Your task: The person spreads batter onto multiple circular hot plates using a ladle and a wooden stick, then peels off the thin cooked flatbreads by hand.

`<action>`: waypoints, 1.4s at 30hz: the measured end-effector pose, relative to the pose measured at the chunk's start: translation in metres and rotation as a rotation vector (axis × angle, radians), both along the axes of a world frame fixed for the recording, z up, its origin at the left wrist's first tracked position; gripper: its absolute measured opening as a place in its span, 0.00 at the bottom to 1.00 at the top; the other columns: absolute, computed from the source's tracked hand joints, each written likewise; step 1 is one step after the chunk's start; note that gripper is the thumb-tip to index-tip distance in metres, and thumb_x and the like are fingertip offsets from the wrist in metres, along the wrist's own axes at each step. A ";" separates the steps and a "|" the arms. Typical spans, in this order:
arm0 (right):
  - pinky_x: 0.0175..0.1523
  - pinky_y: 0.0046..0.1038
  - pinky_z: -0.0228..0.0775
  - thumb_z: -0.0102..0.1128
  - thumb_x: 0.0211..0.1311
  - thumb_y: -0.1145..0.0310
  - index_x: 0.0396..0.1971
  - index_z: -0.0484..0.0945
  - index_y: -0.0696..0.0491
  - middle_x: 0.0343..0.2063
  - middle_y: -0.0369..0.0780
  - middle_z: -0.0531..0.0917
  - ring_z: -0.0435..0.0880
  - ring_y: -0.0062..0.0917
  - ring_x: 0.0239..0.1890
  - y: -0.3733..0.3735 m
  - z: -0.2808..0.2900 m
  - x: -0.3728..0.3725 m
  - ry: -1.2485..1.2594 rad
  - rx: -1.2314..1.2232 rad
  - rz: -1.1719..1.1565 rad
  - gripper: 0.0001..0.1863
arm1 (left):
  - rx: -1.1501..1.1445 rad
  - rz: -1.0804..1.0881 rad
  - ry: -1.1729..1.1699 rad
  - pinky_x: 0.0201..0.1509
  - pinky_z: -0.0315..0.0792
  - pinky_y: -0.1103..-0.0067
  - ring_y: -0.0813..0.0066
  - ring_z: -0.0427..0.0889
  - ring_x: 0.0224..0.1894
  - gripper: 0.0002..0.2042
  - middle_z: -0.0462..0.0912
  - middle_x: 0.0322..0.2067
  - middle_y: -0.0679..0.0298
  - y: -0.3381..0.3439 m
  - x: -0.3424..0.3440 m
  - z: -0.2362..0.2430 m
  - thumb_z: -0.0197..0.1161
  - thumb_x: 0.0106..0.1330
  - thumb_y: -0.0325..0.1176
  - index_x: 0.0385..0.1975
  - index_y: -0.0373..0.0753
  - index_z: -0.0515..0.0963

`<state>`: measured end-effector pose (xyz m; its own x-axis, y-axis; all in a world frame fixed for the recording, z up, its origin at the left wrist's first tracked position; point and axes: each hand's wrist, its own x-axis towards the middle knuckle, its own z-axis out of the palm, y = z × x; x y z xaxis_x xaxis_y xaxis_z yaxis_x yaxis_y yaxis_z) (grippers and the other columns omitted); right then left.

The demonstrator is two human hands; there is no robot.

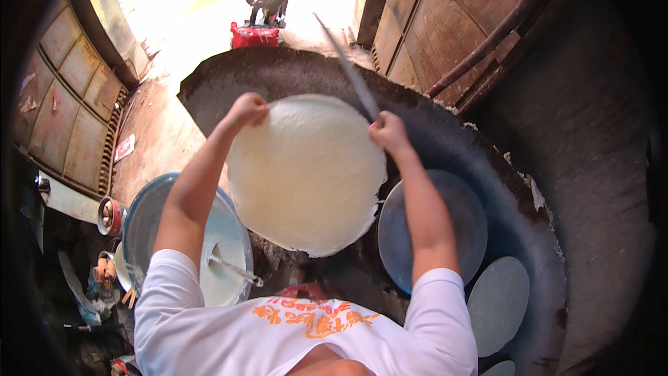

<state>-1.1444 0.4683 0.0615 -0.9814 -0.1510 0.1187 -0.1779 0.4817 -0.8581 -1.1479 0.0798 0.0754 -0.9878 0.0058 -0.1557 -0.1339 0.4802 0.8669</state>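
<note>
My left hand (249, 110) pinches the upper-left edge of a large, pale, round thin sheet (306, 177), which looks like dough or a crepe, in the centre. My right hand (387, 129) grips a long thin blade-like tool (341, 55), angled up and left, beside the sheet's upper right edge. Below my left forearm stands a blue basin (238, 226) of white batter with a ladle (234, 267) in it. Under my right forearm is a round flat griddle (403, 237); another pale disc (497, 306) lies at lower right.
A dark, crusted curved work surface (209, 83) wraps round the centre and right. Rusty metal doors (410, 35) flank a bright doorway, where a red and black scooter (259, 17) stands. At left are a small pot (110, 216) and assorted clutter (94, 299).
</note>
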 end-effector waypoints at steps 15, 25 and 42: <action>0.36 0.36 0.72 0.65 0.47 0.64 0.23 0.77 0.56 0.22 0.47 0.81 0.81 0.41 0.29 0.043 -0.058 -0.009 0.014 0.035 -0.094 0.11 | -0.319 0.009 -0.022 0.33 0.71 0.79 0.77 0.78 0.27 0.13 0.81 0.24 0.63 0.012 -0.037 -0.096 0.68 0.51 0.37 0.30 0.33 0.80; 0.31 0.20 0.66 0.67 0.48 0.77 0.27 0.80 0.55 0.17 0.31 0.75 0.73 0.15 0.22 0.116 0.012 0.156 -0.124 -0.242 -0.395 0.06 | -0.336 0.108 0.642 0.33 0.68 0.80 0.70 0.73 0.27 0.06 0.72 0.23 0.61 0.105 0.113 0.084 0.63 0.59 0.27 0.26 0.32 0.74; 0.25 0.17 0.69 0.58 0.56 0.79 0.37 0.79 0.55 0.29 0.37 0.82 0.77 0.14 0.20 0.117 0.065 0.603 0.069 -0.540 -0.889 0.08 | 0.016 -1.092 0.894 0.35 0.68 0.76 0.66 0.72 0.31 0.05 0.72 0.28 0.55 0.276 0.387 0.232 0.56 0.51 0.23 0.28 0.33 0.71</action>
